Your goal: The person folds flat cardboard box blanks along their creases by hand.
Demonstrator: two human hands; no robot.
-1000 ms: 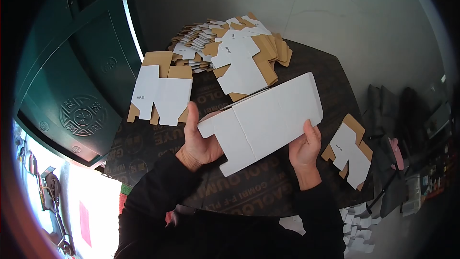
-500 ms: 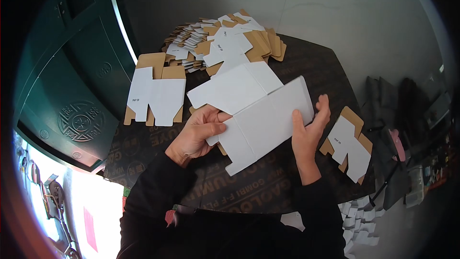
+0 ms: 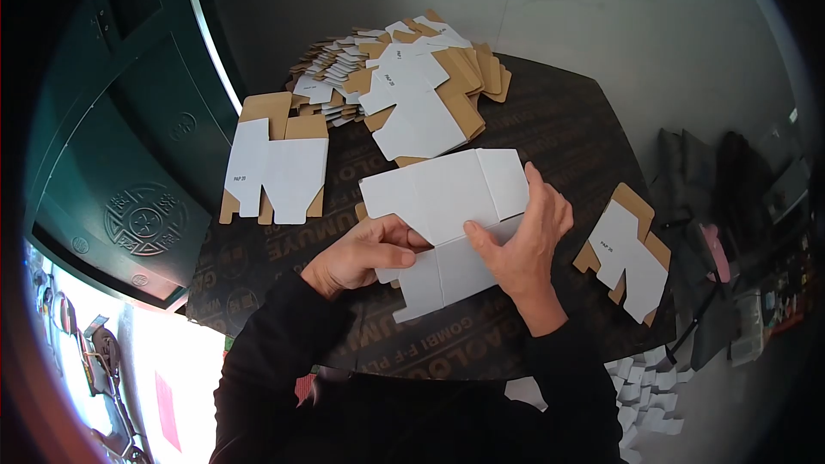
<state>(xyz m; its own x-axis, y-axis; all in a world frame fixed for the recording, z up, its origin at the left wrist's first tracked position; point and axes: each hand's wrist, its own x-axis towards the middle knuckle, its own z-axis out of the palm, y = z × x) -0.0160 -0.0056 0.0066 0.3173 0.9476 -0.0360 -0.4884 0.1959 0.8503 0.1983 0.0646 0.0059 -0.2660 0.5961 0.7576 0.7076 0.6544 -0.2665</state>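
A white cardboard box blank (image 3: 430,198), partly folded along its creases, is between my two hands above the table. My left hand (image 3: 365,253) grips its left side, thumb on top and fingers tucked behind the board. Around the right end of the blank my right hand (image 3: 526,249) is curled, with the thumb on the white face and the fingers at the far edge. The brown inner side of the blank is mostly hidden from me.
Flat box blanks lie on the dark printed table (image 3: 550,129): one at left (image 3: 275,167), one at right (image 3: 623,253), and a large pile (image 3: 412,90) at the back. A green door (image 3: 120,155) stands left. White folded pieces (image 3: 649,399) are on the floor at lower right.
My right hand has moved left and closed onto the blank, which has turned to lie more level and is folded more along its middle crease. My left hand keeps its grip.
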